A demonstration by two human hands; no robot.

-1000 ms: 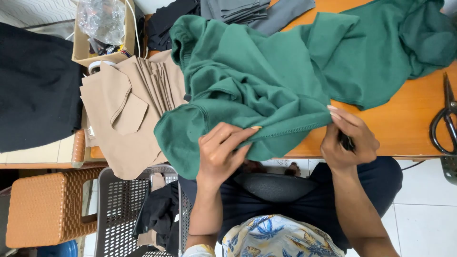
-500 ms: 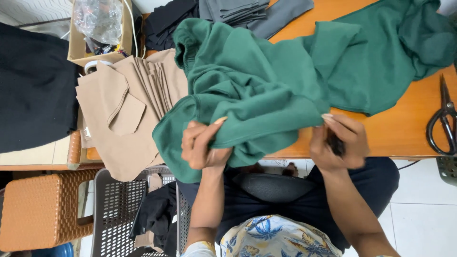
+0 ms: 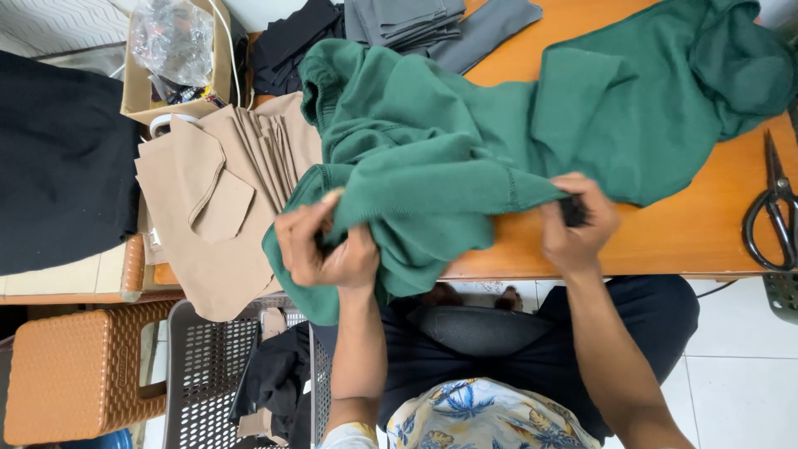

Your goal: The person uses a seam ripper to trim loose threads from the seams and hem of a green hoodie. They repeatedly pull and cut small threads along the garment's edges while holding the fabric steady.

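A large green garment (image 3: 465,141) lies bunched across the orange table (image 3: 690,229). My left hand (image 3: 320,245) grips a fold of the green fabric at the table's near edge, fingers curled into the cloth. My right hand (image 3: 578,220) pinches the green cloth's hem farther right, with a small dark object partly hidden in its fingers. The stretch of fabric between both hands is pulled fairly taut.
A stack of tan fabric pieces (image 3: 224,199) lies left of the garment. Black cloth (image 3: 58,166), a cardboard box with a plastic bag (image 3: 170,58), grey folded cloth (image 3: 416,21) sit behind. Black scissors (image 3: 773,212) lie at right. A wicker stool (image 3: 75,374) and grey crate (image 3: 208,382) stand below.
My left hand moved left and closed deeper into the green fold. My right hand shifted slightly along the hem. The garment is bunched more tightly at the near edge.
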